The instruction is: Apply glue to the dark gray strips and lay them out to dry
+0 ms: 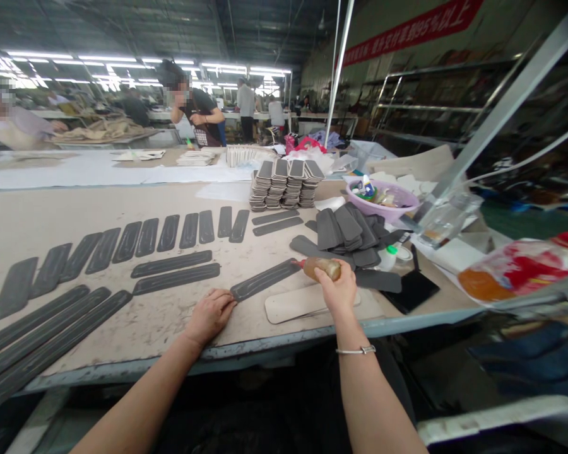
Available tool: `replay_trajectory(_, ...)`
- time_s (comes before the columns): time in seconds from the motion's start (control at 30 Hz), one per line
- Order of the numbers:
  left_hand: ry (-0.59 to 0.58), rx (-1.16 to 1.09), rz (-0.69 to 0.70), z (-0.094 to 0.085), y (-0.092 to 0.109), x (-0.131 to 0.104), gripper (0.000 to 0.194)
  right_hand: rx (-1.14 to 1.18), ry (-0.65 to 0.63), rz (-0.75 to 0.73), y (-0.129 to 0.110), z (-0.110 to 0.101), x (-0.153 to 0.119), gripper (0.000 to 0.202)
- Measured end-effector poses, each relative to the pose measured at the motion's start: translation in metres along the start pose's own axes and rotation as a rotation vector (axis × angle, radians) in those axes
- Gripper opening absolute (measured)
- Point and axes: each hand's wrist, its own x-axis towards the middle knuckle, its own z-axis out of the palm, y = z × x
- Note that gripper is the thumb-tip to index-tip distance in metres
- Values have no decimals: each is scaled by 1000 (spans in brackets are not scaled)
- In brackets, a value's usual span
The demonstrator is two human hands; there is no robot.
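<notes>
My right hand (337, 291) grips a small amber glue bottle (320, 267) whose red tip points left onto the right end of a long dark grey strip (265, 279). My left hand (211, 313) rests flat on the worktable (123, 328), its fingertips pressing the strip's left end. A pale beige strip (296, 302) lies just under my right hand. Two more long dark strips (175, 271) lie to the left of the one I hold down.
Rows of dark grey strips (137, 238) cover the table's left and middle. Stacked pieces (284, 183), a loose dark pile (348, 230), a purple bowl (383, 200) and a large orange-liquid bottle (515, 268) stand right. Other people work at far tables.
</notes>
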Motion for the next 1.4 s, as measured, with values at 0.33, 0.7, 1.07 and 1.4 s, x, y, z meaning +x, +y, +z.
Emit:
replay_trajectory(0.33, 5, -16, 2, 1, 0, 0, 22, 74, -114, -19, -1, 0, -2, 47)
replay_trajectory(0.7, 13, -8, 12, 0, 0, 1, 24, -2, 11, -1, 6, 8, 5, 49)
replay_trajectory(1.07, 16, 0, -2, 2, -1, 0, 22, -74, 3, -19, 1, -9, 3, 47)
replay_trajectory(1.4, 11, -3, -11, 3, 0, 0, 20, -97, -57, -2, -2, -19, 4, 48)
